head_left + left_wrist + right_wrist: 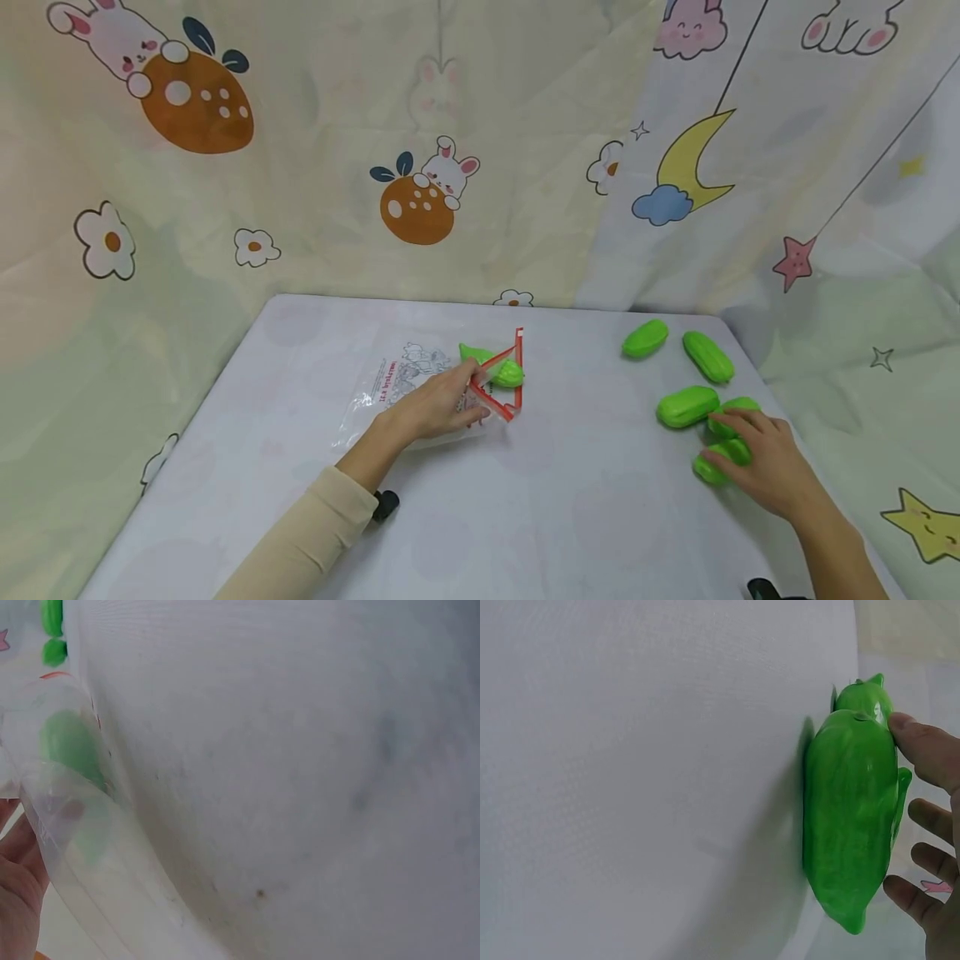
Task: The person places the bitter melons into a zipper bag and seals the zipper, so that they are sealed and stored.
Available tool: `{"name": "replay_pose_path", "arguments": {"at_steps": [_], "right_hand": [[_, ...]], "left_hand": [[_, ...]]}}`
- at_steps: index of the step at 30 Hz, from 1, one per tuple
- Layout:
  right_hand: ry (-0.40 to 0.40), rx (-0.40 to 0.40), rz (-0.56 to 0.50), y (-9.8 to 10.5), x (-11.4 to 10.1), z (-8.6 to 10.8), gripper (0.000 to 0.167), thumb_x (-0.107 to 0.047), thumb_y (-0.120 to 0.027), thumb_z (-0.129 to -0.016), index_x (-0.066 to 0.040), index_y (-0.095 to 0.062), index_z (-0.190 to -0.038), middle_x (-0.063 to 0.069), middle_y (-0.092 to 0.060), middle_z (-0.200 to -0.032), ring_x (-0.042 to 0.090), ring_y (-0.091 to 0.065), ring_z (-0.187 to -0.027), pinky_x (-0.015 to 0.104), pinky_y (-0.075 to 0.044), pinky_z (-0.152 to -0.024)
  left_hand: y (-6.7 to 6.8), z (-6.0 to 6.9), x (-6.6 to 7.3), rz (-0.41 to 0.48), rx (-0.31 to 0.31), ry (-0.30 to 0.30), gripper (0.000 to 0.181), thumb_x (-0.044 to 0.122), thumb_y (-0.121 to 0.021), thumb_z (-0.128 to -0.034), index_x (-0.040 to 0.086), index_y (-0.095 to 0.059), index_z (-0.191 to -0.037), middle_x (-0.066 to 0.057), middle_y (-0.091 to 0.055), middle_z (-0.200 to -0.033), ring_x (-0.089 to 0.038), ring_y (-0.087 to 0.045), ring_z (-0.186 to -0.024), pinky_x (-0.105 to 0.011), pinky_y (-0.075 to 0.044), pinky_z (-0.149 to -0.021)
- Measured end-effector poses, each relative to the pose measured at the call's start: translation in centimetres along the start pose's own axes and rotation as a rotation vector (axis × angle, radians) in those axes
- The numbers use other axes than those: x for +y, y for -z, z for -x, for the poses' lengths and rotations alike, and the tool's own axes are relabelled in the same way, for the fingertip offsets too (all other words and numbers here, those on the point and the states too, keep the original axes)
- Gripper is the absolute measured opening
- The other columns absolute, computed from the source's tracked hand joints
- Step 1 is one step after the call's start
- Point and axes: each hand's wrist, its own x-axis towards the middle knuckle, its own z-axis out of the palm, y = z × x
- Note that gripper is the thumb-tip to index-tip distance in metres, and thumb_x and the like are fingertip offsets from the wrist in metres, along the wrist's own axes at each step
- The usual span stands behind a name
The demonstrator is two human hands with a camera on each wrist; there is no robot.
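Note:
My left hand (438, 404) grips a clear plastic zip bag (360, 425) by its red-edged mouth, which gapes to the right. Inside, near that mouth, lies a green toy cucumber (508, 373); the left wrist view shows it blurred through the plastic (71, 746). At the right side of the table, my right hand (776, 467) reaches over two more cucumbers, a nearer one (712, 468) and a partly covered one (738, 406). In the right wrist view its fingers are spread beside a large green cucumber (851, 810), the thumb at its upper end; contact is unclear.
Three other green cucumbers lie on the white table (570, 500): one left of my right hand (686, 407), two farther back (645, 339). A patterned cloth (337, 208) hangs behind the table. A dark object (386, 505) shows beside the left sleeve.

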Motion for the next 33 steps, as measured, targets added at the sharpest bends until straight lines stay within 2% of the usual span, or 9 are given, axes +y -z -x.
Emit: {"name": "replay_pose_path", "arguments": {"at_steps": [5,11,16,18,22,26,29,31,33], "right_hand": [[-0.018,-0.003,0.006,-0.2,0.0,0.3,0.053,-0.024,-0.09,-0.076,-0.005,-0.068,-0.121,0.02,-0.057,-0.127,0.047,-0.046,-0.102,0.053,-0.036,-0.077],[-0.003,0.024,-0.003,-0.1,-0.2,0.4,0.048,-0.02,-0.092,-0.074,-0.007,-0.072,-0.116,0.016,-0.062,-0.113,0.04,-0.052,-0.093,0.045,-0.036,-0.075],[-0.033,-0.016,0.018,-0.1,0.0,0.8,0.039,-0.026,-0.088,-0.079,-0.009,-0.074,-0.112,0.015,-0.067,-0.108,0.042,-0.058,-0.091,0.055,-0.044,-0.073],[-0.043,-0.029,0.017,-0.2,0.2,0.9,0.036,-0.026,-0.087,-0.081,-0.01,-0.075,-0.109,0.016,-0.069,-0.109,0.045,-0.059,-0.095,0.06,-0.045,-0.076],[-0.037,-0.039,0.003,-0.2,0.6,1.2,0.031,-0.025,-0.087,-0.081,-0.01,-0.075,-0.106,0.018,-0.071,-0.11,0.048,-0.06,-0.1,0.06,-0.043,-0.081],[-0.013,-0.025,-0.024,-0.3,0.9,1.5,0.031,-0.022,-0.089,-0.078,-0.01,-0.075,-0.103,0.015,-0.069,-0.11,0.042,-0.06,-0.1,0.04,-0.041,-0.085],[-0.006,-0.002,-0.034,-0.4,0.9,1.9,0.03,-0.02,-0.09,-0.076,-0.011,-0.074,-0.1,0.012,-0.066,-0.11,0.037,-0.057,-0.099,0.029,-0.036,-0.083],[-0.016,0.004,-0.038,-0.4,0.9,2.0,0.032,-0.019,-0.09,-0.076,-0.01,-0.072,-0.102,0.014,-0.063,-0.111,0.037,-0.056,-0.1,0.032,-0.036,-0.083],[-0.029,-0.001,-0.038,-0.4,0.9,2.1,0.039,-0.018,-0.09,-0.077,-0.007,-0.069,-0.108,0.018,-0.059,-0.115,0.04,-0.054,-0.103,0.04,-0.04,-0.086]], "left_hand": [[0.0,0.0,-0.2,0.012,0.001,0.001,0.056,0.034,-0.076,-0.0948,0.008,-0.045,-0.135,-0.01,-0.061,-0.134,-0.021,-0.061,-0.113,-0.039,-0.053,-0.097],[0.0,0.0,-0.4,0.011,0.003,0.015,0.057,0.035,-0.076,-0.0945,0.009,-0.045,-0.135,-0.009,-0.061,-0.134,-0.021,-0.061,-0.116,-0.04,-0.052,-0.099],[0.1,0.1,-0.4,0.001,-0.004,0.021,0.059,0.038,-0.075,-0.0948,0.01,-0.044,-0.136,-0.008,-0.061,-0.133,-0.022,-0.061,-0.116,-0.04,-0.052,-0.101],[0.1,0.1,-0.4,-0.001,-0.003,0.021,0.059,0.038,-0.075,-0.0948,0.01,-0.044,-0.136,-0.009,-0.061,-0.133,-0.023,-0.061,-0.116,-0.04,-0.052,-0.101],[0.1,0.2,-0.4,0.005,0.0,0.015,0.058,0.037,-0.075,-0.0948,0.009,-0.044,-0.136,-0.009,-0.061,-0.132,-0.024,-0.062,-0.113,-0.04,-0.052,-0.099],[0.0,0.2,-0.4,0.009,0.002,0.009,0.058,0.036,-0.075,-0.0947,0.008,-0.044,-0.135,-0.007,-0.061,-0.131,-0.024,-0.062,-0.112,-0.039,-0.053,-0.097],[0.0,0.2,-0.5,0.005,0.005,0.002,0.058,0.036,-0.075,-0.0947,0.008,-0.044,-0.135,-0.007,-0.061,-0.131,-0.023,-0.062,-0.112,-0.038,-0.053,-0.097],[0.0,0.2,-0.4,0.005,0.007,-0.006,0.057,0.036,-0.075,-0.0949,0.008,-0.044,-0.134,-0.008,-0.062,-0.131,-0.022,-0.062,-0.111,-0.039,-0.053,-0.096],[0.0,0.2,-0.4,0.008,0.011,-0.016,0.056,0.035,-0.075,-0.0952,0.008,-0.044,-0.134,-0.009,-0.062,-0.132,-0.022,-0.062,-0.111,-0.039,-0.053,-0.096]]}}
